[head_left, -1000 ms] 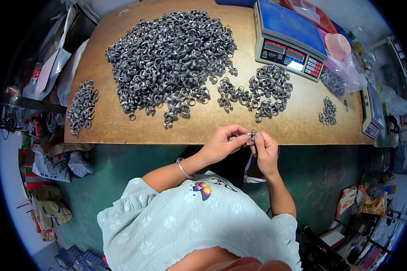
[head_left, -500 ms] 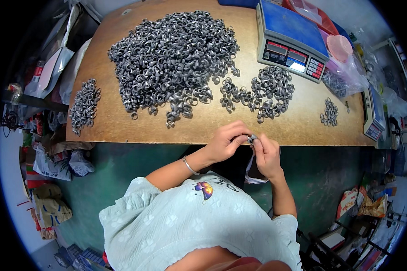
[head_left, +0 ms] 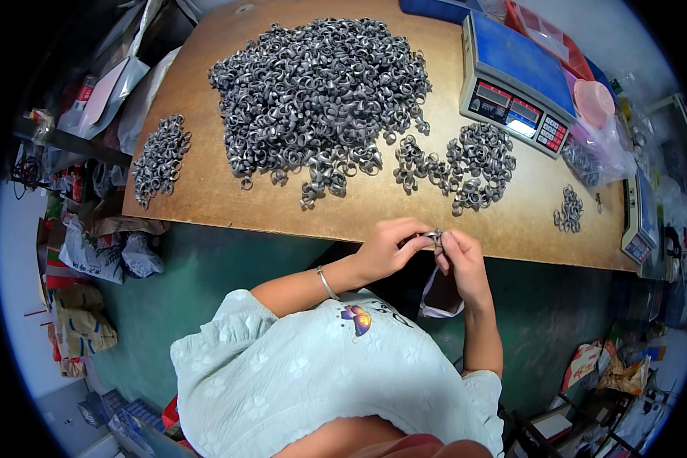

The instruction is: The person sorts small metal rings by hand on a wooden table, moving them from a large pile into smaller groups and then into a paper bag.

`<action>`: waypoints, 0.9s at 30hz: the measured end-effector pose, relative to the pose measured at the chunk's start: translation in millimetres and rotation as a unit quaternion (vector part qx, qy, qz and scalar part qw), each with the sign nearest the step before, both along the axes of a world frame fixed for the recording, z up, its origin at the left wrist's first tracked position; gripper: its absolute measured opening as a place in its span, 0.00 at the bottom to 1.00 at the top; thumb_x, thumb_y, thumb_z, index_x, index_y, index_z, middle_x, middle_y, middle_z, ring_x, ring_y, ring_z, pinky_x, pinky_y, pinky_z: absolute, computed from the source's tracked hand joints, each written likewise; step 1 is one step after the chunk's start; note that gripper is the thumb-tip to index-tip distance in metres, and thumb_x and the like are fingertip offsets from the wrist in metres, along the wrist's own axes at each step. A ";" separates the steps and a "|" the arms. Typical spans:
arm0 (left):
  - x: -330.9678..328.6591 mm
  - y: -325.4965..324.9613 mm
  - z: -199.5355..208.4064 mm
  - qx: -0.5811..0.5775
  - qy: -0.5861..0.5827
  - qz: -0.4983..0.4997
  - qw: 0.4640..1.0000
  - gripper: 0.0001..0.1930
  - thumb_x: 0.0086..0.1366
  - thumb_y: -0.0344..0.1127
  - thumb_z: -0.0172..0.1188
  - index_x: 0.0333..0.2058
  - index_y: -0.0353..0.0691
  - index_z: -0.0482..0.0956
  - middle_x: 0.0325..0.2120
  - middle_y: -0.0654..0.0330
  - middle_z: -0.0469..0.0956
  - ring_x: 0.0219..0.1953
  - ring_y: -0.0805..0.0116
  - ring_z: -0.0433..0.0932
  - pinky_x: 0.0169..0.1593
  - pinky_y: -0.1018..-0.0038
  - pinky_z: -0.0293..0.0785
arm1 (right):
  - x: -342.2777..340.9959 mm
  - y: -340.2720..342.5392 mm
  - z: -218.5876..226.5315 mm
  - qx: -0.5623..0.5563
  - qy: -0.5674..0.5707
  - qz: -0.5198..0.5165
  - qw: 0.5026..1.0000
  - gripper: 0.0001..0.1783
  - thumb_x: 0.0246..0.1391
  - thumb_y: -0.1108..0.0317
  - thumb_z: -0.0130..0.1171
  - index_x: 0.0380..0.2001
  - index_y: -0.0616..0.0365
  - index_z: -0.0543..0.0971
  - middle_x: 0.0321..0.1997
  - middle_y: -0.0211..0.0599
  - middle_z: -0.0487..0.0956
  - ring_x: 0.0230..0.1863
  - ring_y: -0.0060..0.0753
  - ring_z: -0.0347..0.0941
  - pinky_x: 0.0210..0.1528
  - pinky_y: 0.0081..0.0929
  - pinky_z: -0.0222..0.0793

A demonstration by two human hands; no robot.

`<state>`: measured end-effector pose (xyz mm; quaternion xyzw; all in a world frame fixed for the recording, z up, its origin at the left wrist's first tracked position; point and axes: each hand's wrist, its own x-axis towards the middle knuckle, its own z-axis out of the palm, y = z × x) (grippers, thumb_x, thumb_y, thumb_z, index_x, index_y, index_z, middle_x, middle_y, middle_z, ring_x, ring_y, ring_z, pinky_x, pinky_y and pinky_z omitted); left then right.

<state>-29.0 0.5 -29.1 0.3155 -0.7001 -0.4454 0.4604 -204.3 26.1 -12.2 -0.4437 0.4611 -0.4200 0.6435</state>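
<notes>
Both my hands meet at the table's front edge, fingers closed in a pinch. Between them is a small grey metal ring [head_left: 436, 237], partly covered by the fingertips. My left hand [head_left: 391, 246] grips it from the left, and my right hand [head_left: 466, 263] from the right. Beyond them lies a big heap of similar grey metal rings [head_left: 320, 99]. A smaller ring pile [head_left: 485, 164] sits to its right, with a loose cluster of rings beside it. Another small pile of rings [head_left: 162, 162] is at the table's left end.
A blue-topped digital scale [head_left: 519, 65] stands at the back right, near a pink basket [head_left: 594, 103] and plastic bags. A few rings [head_left: 568, 210] lie at the right, near a second scale [head_left: 640, 221]. The wooden table [head_left: 282, 214] ends just short of my body.
The whole view has swung, so the table sits further right and slightly tilted. My hands stay together on the ring, and the ring shows at a different angle between the fingers.
</notes>
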 end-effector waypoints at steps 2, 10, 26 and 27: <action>0.8 1.1 -0.8 -0.070 -0.036 0.042 0.996 0.05 0.60 0.28 0.57 0.34 0.33 0.77 0.25 0.57 0.76 0.24 0.69 0.75 0.28 0.75 0.69 | 3.2 -1.4 -3.6 0.064 -0.097 -0.016 0.993 0.17 0.63 0.64 0.46 0.21 0.61 0.71 0.15 0.23 0.68 0.16 0.15 0.57 0.20 0.14 0.50; 4.6 -17.6 -10.9 0.397 0.117 -0.119 0.903 0.14 0.66 0.34 0.52 0.49 0.37 0.70 0.27 0.66 0.70 0.23 0.81 0.66 0.21 0.84 0.59 | 17.5 -10.8 -12.1 -0.189 0.318 -0.086 0.925 0.11 0.57 0.69 0.52 0.23 0.65 0.71 0.18 0.48 0.70 0.17 0.44 0.65 0.22 0.33 0.59; 5.5 -42.5 -26.8 0.568 0.327 -0.127 0.744 0.22 0.64 0.30 0.44 0.56 0.30 0.60 0.46 0.47 0.72 0.38 0.66 0.75 0.31 0.80 0.73 | -15.2 -30.0 -51.3 -0.283 0.591 -0.132 0.744 0.11 0.51 0.71 0.57 0.37 0.64 0.71 0.34 0.44 0.71 0.38 0.50 0.68 0.35 0.41 0.64; 5.6 -43.4 -27.1 0.592 0.349 -0.132 0.714 0.22 0.65 0.31 0.43 0.57 0.30 0.60 0.48 0.46 0.71 0.41 0.63 0.76 0.34 0.78 0.76 | -13.9 -31.0 -54.4 -0.293 0.615 -0.118 0.722 0.11 0.50 0.71 0.57 0.36 0.64 0.71 0.34 0.44 0.71 0.38 0.50 0.68 0.35 0.42 0.64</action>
